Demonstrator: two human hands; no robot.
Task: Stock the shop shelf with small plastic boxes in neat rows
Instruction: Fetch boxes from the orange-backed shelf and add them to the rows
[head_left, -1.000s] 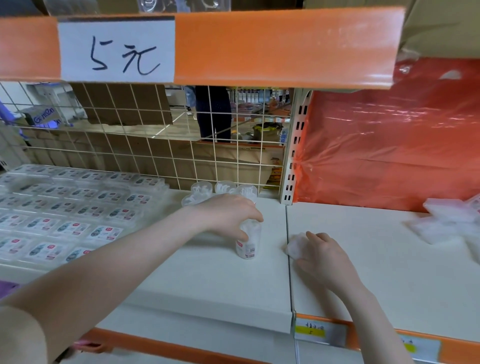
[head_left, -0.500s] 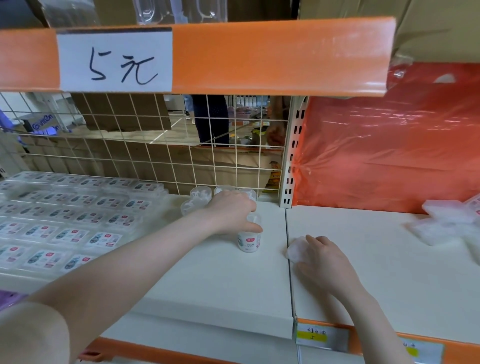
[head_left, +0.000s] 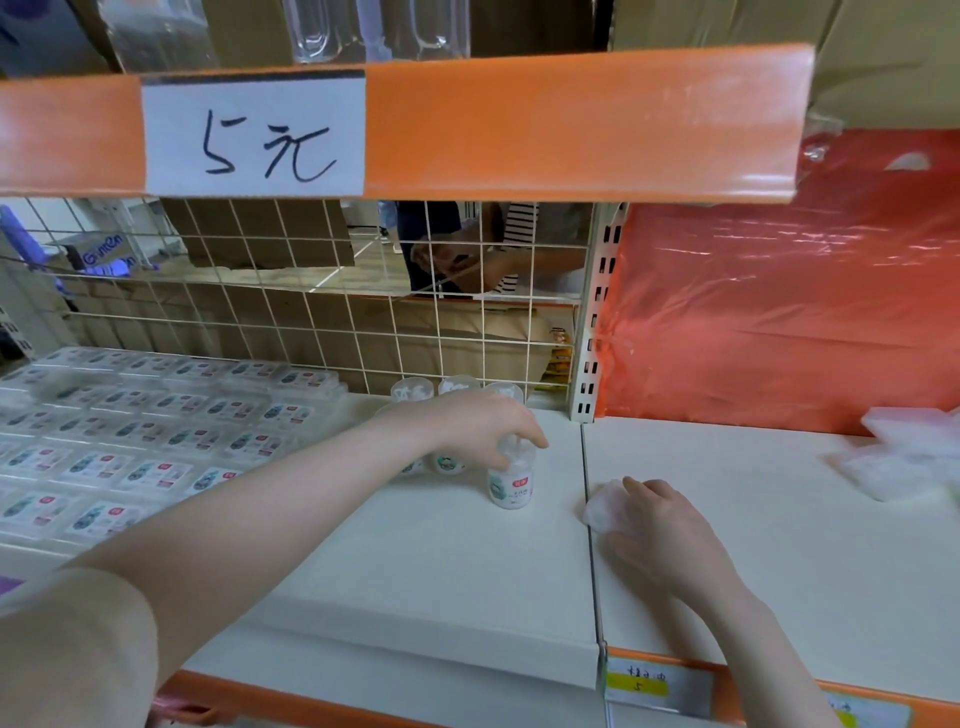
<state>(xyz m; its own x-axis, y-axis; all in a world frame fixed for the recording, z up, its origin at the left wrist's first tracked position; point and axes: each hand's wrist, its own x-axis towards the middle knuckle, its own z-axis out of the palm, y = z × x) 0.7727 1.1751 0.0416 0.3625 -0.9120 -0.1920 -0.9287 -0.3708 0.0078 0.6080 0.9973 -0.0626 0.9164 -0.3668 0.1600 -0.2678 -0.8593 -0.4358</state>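
The left hand (head_left: 475, 426) grips from above a small clear round plastic jar (head_left: 510, 486) holding something white, upright on the cream shelf (head_left: 415, 561); the right hand (head_left: 660, 525) curls round another clear plastic box (head_left: 602, 506); flat labelled boxes (head_left: 135, 441) lie in rows leftward.

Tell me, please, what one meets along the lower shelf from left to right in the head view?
Flat boxes → left hand gripping a round tub → right hand on a clear box → loose boxes.
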